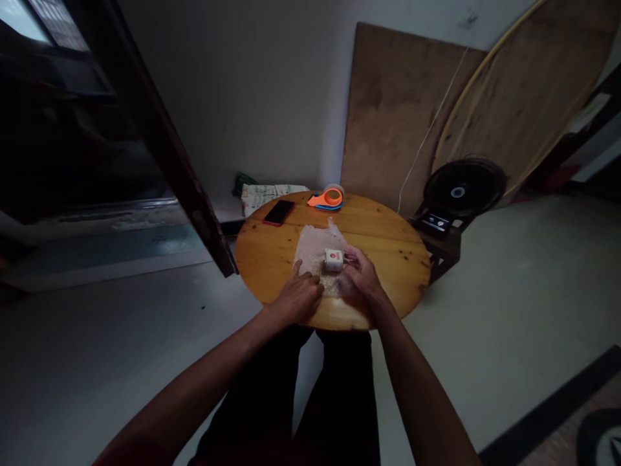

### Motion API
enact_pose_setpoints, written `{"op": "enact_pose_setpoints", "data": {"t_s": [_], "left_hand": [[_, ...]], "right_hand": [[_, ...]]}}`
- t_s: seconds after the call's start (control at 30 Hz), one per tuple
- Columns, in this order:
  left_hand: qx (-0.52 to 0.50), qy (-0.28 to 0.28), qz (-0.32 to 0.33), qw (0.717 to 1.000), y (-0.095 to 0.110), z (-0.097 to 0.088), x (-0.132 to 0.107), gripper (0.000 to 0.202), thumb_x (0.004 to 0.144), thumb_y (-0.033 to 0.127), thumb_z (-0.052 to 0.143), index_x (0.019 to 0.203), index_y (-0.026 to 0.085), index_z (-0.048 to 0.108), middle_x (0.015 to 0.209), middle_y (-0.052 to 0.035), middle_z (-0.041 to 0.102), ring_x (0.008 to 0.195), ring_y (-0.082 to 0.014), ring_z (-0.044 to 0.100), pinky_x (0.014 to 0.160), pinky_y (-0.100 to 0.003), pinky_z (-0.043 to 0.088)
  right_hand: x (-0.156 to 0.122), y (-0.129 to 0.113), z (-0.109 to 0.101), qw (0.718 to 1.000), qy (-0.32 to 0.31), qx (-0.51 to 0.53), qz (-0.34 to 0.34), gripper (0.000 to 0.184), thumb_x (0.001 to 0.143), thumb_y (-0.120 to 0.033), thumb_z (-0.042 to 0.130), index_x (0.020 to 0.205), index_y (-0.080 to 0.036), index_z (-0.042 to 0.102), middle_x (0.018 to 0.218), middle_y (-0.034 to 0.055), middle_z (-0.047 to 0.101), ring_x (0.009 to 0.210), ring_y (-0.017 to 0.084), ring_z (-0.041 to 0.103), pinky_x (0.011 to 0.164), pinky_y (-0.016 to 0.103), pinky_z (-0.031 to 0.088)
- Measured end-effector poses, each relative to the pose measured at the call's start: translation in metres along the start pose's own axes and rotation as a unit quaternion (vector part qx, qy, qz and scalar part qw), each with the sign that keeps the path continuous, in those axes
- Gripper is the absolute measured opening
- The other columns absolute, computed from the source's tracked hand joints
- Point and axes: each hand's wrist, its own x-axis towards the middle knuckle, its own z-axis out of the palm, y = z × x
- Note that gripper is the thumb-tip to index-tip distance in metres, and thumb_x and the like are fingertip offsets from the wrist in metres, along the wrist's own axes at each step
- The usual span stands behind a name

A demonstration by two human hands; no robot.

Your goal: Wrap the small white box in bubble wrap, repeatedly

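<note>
A sheet of pale, pinkish bubble wrap lies on the round wooden table. On it is a small white box with red print. My left hand rests on the near left part of the wrap, one finger stretched forward and the others partly bent, with nothing held in it. At the right side of the box, my right hand has its fingers and thumb closed about the box's edge. The palm side of that hand is hidden.
Toward the table's far edge are an orange and blue tape dispenser and a phone with a dark screen. A dark round fan-like device stands to the right. Wooden boards lean against the wall behind; a printed bag lies beyond the table.
</note>
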Motion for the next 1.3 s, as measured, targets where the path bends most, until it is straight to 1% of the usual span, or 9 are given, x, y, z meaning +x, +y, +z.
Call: {"op": "enact_pose_setpoints", "data": {"t_s": [0.13, 0.3, 0.57, 0.73, 0.83, 0.97, 1.07, 1.17, 1.3], "left_hand": [[0.018, 0.004, 0.002, 1.000, 0.002, 0.003, 0.000, 0.019, 0.087, 0.021, 0.049, 0.084, 0.019, 0.068, 0.086, -0.0065, 0.067, 0.089, -0.0217, 0.062, 0.115, -0.055, 0.015], [0.034, 0.015, 0.001, 0.999, 0.002, 0.007, 0.001, 0.020, 0.088, 0.018, 0.047, 0.086, 0.019, 0.067, 0.088, -0.0066, 0.067, 0.091, -0.0221, 0.062, 0.115, -0.055, 0.017], [0.044, 0.025, -0.006, 0.999, 0.000, 0.013, 0.003, 0.018, 0.088, 0.019, 0.047, 0.090, 0.016, 0.064, 0.096, -0.0106, 0.067, 0.098, -0.0250, 0.060, 0.113, -0.053, 0.022], [0.009, 0.042, -0.012, 0.999, -0.002, 0.011, 0.004, 0.015, 0.086, 0.018, 0.048, 0.087, 0.016, 0.062, 0.094, -0.0092, 0.066, 0.097, -0.0232, 0.060, 0.115, -0.048, 0.022], [-0.025, 0.063, -0.025, 0.997, -0.006, 0.007, 0.008, 0.015, 0.086, 0.018, 0.047, 0.086, 0.018, 0.061, 0.092, -0.0072, 0.067, 0.095, -0.0216, 0.061, 0.115, -0.047, 0.022], [-0.046, 0.084, -0.050, 0.994, -0.013, -0.006, 0.018, 0.014, 0.084, 0.019, 0.049, 0.084, 0.019, 0.063, 0.085, -0.0045, 0.068, 0.090, -0.0200, 0.063, 0.114, -0.045, 0.026], [-0.055, 0.092, -0.074, 0.991, -0.020, -0.017, 0.031, 0.014, 0.083, 0.019, 0.050, 0.085, 0.020, 0.064, 0.079, -0.0034, 0.069, 0.083, -0.0190, 0.064, 0.110, -0.042, 0.032], [-0.065, 0.088, -0.085, 0.990, -0.027, -0.022, 0.046, 0.015, 0.081, 0.018, 0.051, 0.083, 0.019, 0.065, 0.076, -0.0038, 0.070, 0.080, -0.0189, 0.066, 0.108, -0.041, 0.033], [-0.065, 0.071, -0.095, 0.991, -0.037, -0.019, 0.067, 0.018, 0.081, 0.019, 0.050, 0.084, 0.018, 0.067, 0.077, -0.0056, 0.072, 0.079, -0.0197, 0.067, 0.109, -0.042, 0.031]], "right_hand": [[0.000, 0.006, 0.004, 0.999, -0.033, -0.014, -0.013, 0.060, 0.070, -0.016, 0.057, 0.130, -0.023, 0.051, 0.130, 0.0075, 0.059, 0.116, 0.022, 0.057, 0.103, 0.043, 0.043], [0.002, 0.013, 0.004, 0.998, -0.037, -0.039, -0.023, 0.053, 0.073, -0.017, 0.056, 0.126, -0.022, 0.055, 0.129, 0.0063, 0.060, 0.116, 0.022, 0.057, 0.106, 0.043, 0.040], [0.002, 0.011, 0.005, 0.998, -0.044, -0.030, -0.018, 0.048, 0.074, -0.021, 0.058, 0.121, -0.021, 0.058, 0.121, 0.0063, 0.064, 0.109, 0.022, 0.060, 0.101, 0.041, 0.044], [0.002, 0.008, 0.005, 0.999, -0.044, -0.012, -0.009, 0.050, 0.073, -0.025, 0.060, 0.122, -0.021, 0.057, 0.121, 0.0076, 0.064, 0.108, 0.022, 0.061, 0.099, 0.042, 0.045], [0.000, 0.000, 0.001, 0.999, -0.031, 0.010, 0.015, 0.048, 0.075, -0.030, 0.061, 0.122, -0.022, 0.058, 0.121, 0.0082, 0.064, 0.108, 0.023, 0.061, 0.097, 0.040, 0.047], [-0.002, -0.014, -0.008, 0.999, -0.010, 0.045, 0.028, 0.035, 0.084, -0.042, 0.056, 0.111, -0.023, 0.064, 0.119, 0.0073, 0.066, 0.114, 0.024, 0.059, 0.098, 0.038, 0.047], [-0.003, -0.021, -0.013, 0.998, 0.005, 0.059, 0.007, 0.035, 0.087, -0.048, 0.052, 0.106, -0.022, 0.066, 0.117, 0.0064, 0.066, 0.114, 0.024, 0.058, 0.100, 0.039, 0.045], [-0.003, -0.022, -0.014, 0.998, 0.000, 0.059, 0.004, 0.034, 0.082, -0.048, 0.059, 0.104, -0.022, 0.065, 0.112, 0.0065, 0.067, 0.110, 0.024, 0.059, 0.099, 0.038, 0.045], [0.000, -0.015, -0.010, 0.996, -0.008, 0.072, 0.049, 0.041, 0.070, -0.042, 0.070, 0.105, -0.022, 0.062, 0.103, 0.0050, 0.067, 0.097, 0.021, 0.062, 0.089, 0.035, 0.049]]}}
